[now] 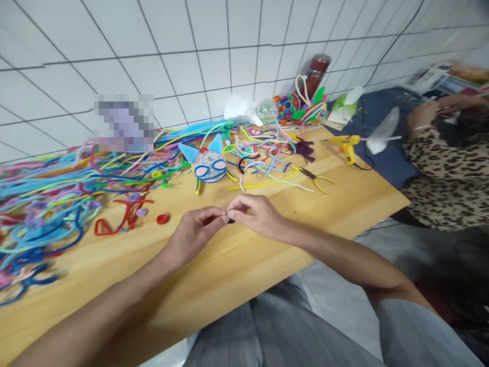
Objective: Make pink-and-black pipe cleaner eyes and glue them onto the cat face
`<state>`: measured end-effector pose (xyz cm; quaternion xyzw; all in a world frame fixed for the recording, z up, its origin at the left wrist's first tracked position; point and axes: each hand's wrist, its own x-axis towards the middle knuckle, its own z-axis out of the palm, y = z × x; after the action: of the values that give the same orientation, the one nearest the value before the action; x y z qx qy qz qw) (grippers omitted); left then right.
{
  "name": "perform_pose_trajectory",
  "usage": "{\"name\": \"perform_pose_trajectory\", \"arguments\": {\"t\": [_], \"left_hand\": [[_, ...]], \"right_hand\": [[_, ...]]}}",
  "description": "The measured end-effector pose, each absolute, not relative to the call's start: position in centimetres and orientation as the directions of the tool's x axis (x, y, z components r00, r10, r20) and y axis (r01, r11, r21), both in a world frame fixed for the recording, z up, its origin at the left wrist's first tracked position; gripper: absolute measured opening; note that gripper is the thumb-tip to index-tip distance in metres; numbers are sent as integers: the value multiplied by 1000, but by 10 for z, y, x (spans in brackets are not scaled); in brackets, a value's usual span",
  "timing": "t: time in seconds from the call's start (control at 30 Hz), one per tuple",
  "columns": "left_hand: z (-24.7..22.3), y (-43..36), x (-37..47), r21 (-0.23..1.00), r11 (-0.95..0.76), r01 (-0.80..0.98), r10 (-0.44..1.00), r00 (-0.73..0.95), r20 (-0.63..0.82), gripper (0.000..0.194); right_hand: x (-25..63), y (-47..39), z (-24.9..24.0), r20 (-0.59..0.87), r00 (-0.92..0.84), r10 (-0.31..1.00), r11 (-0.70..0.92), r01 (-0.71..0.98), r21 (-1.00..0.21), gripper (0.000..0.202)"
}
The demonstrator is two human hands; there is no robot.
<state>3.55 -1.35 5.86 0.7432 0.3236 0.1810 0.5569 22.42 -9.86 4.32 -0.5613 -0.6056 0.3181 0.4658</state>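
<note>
My left hand (pixel 198 229) and my right hand (pixel 254 215) meet above the wooden table (pixel 229 275), fingertips pinched together. Between them shows a small dark piece (pixel 231 221), too small to name. Just behind my hands stands a round craft figure (pixel 210 167) with blue pointed ears, blue ringed eyes and yellow legs. A small red coil (pixel 163 218) lies to the left of my left hand, near bent red pipe cleaners (pixel 128 216). A yellow pipe cleaner (pixel 263 184) lies behind my right hand.
Many coloured pipe cleaners (pixel 46 188) cover the left and back. Pliers (pixel 316 178), a yellow glue gun (pixel 347 146), a colourful craft piece (pixel 315 109) and a dark red bottle (pixel 317 74) stand or lie to the right. Another person in a leopard-print garment (pixel 446 168) sits at far right.
</note>
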Motion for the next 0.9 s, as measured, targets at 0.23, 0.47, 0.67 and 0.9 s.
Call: {"name": "perform_pose_trajectory", "arguments": {"t": [0.23,0.47,0.67,0.9], "left_hand": [[54,-18,40,947,-151,282,726,682,-88,26],[54,-14,37,927,-86,365,612,753,-240,31],[44,-4,29,939,-61,339,524,812,-259,30],[42,-6,25,956,77,283,495,821,-283,26]], "right_hand": [[227,-107,28,258,121,959,192,393,-899,12],[231,-112,29,322,-36,946,301,464,-833,19],[230,-109,29,219,-78,973,230,457,-859,17],[225,-108,33,135,2,991,122,426,-896,9]]}}
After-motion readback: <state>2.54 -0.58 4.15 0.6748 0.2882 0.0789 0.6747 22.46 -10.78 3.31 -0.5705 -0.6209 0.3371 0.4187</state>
